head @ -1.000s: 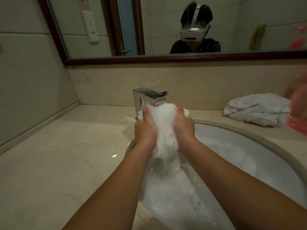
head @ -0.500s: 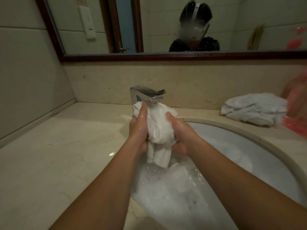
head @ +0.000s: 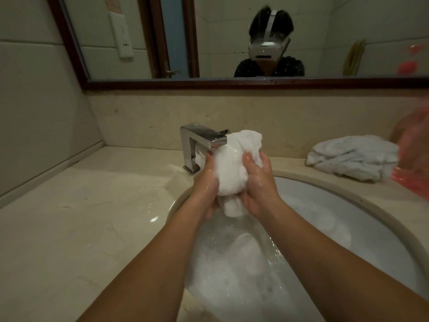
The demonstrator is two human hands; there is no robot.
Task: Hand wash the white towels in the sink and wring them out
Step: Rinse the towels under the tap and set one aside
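Gripping a bunched white towel (head: 233, 163) from opposite sides, the left hand (head: 206, 182) and right hand (head: 258, 182) hold it above the sink (head: 376, 212), just in front of the faucet (head: 199, 141); fingers of both hands curl into the wet cloth; soapy water (head: 232, 270) fills the basin below; a second white towel (head: 352, 158) lies crumpled on the counter (head: 81, 228) at right, beside a blurred red item (head: 415, 159).

A pale marbled worktop (head: 81, 228) meets a matching backsplash (head: 301, 117), with large light wall tiles (head: 30, 101) on the left. Above hangs a dark-framed mirror (head: 220, 31), reflecting tiled walls, a blue door (head: 173, 31) and a white switch plate (head: 121, 36). The light is dim.
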